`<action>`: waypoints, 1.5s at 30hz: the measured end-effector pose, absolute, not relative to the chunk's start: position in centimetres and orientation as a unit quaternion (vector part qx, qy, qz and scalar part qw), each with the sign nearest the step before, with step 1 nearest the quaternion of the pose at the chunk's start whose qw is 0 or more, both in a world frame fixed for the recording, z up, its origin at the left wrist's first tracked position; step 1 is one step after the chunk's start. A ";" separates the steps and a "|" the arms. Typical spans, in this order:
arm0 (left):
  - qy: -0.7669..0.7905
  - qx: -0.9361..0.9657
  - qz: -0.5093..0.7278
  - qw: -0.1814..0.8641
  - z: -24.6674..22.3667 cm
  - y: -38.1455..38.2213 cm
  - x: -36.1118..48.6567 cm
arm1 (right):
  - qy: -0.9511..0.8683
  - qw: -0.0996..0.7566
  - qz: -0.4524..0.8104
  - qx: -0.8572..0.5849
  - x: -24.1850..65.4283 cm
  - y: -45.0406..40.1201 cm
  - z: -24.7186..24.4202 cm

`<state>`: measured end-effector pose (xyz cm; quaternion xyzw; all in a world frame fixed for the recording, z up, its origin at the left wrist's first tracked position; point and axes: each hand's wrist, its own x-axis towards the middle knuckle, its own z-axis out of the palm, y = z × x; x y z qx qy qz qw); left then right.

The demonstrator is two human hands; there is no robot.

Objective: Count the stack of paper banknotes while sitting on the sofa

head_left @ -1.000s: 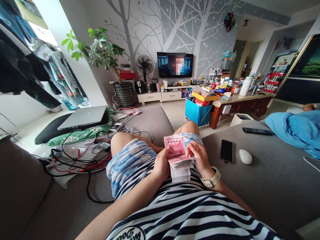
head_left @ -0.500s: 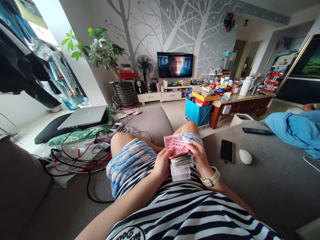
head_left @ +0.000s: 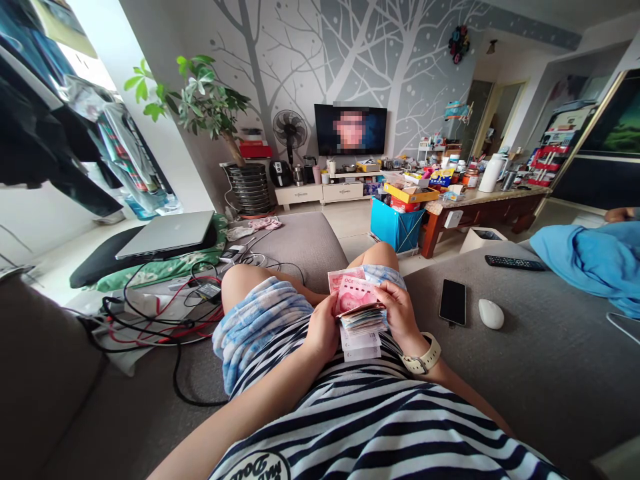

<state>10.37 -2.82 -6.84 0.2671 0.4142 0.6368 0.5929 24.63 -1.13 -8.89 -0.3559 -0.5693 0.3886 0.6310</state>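
Observation:
Above my lap, both hands hold a thick stack of banknotes [head_left: 361, 322]. My left hand [head_left: 323, 328] is closed on the stack's left side, its thumb near the edge of the red notes. My right hand [head_left: 399, 312] pinches the right edge, thumb and finger at the corner of a red 100 note [head_left: 356, 298]. Another red note sticks out behind it at the upper left. Below the red notes the folded edges of the stack show, and pale notes [head_left: 362, 348] hang out beneath. A cream watch [head_left: 423, 357] is on my right wrist.
On the sofa to my right lie a phone [head_left: 453, 303], a white mouse [head_left: 491, 314] and a remote control [head_left: 514, 263]. To my left are tangled cables [head_left: 165, 320] and a laptop [head_left: 165, 235]. A crowded table [head_left: 435, 208] stands ahead. At far right, part of another person's hand shows.
My left thumb has drawn back left from the face of the front red note, so more of that note shows. My right hand stays at its corner.

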 end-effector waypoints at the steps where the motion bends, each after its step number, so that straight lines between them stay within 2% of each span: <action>1: 0.415 0.266 0.634 0.596 -6.9 -2.8 10.3 | -0.572 0.631 0.387 -0.353 24.6 -1.2 -8.8; 21: 0.373 0.271 0.617 0.637 -7.7 -2.3 10.1 | -0.587 0.632 0.378 -0.336 24.6 -1.5 -8.8; 36: 0.328 0.296 0.596 0.671 -7.7 -2.7 10.1 | -0.540 0.639 0.394 -0.380 24.4 -0.3 -9.6; 45: 0.349 0.281 0.614 0.650 -8.1 -2.3 10.1 | -0.535 0.650 0.396 -0.368 24.3 -0.7 -9.2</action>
